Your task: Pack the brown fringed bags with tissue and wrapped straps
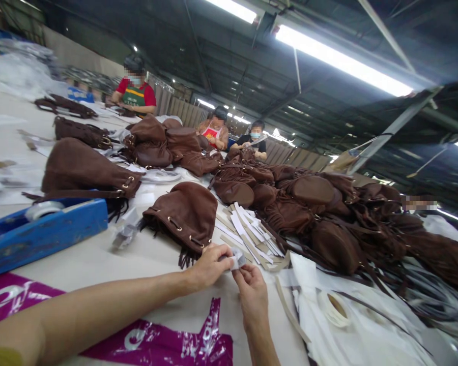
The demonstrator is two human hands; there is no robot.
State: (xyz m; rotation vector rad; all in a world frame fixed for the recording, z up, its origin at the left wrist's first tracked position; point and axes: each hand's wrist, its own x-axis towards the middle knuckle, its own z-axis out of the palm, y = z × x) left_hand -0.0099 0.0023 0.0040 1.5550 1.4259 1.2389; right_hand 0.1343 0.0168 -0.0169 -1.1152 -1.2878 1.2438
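Our left hand [210, 265] and right hand [252, 292] are pinching a pale wad [238, 258] (crumpled, partly see-through) between their fingertips, close together. Just beyond our left hand a brown bag [189, 208] is resting, strips [252, 234] are lying beyond our right, and purple plastic [168, 341] is spreading nearer us.

Factory workshop with heaped brown bags [313, 190]
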